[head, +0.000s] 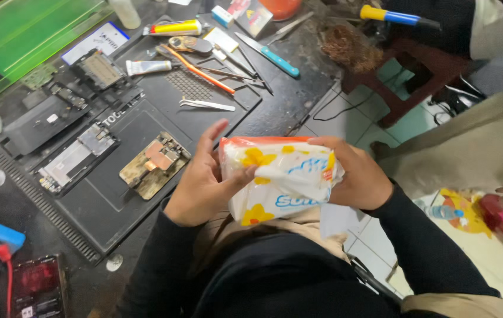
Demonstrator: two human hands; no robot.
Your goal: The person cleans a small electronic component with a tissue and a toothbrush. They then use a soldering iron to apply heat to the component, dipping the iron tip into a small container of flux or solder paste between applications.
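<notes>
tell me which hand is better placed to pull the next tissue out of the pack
Left, probably. The left hand already has its thumb on the white tissue poking from the tissue pack, while the right hand wraps the pack's far side, steadying it.

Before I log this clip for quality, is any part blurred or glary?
Head view: the tissue pack and both hands, left and right, are slightly soft; the mat and tweezers read clearly; the green sheet shows pale glare streaks; the floor at right is brighter and washed out.
</notes>
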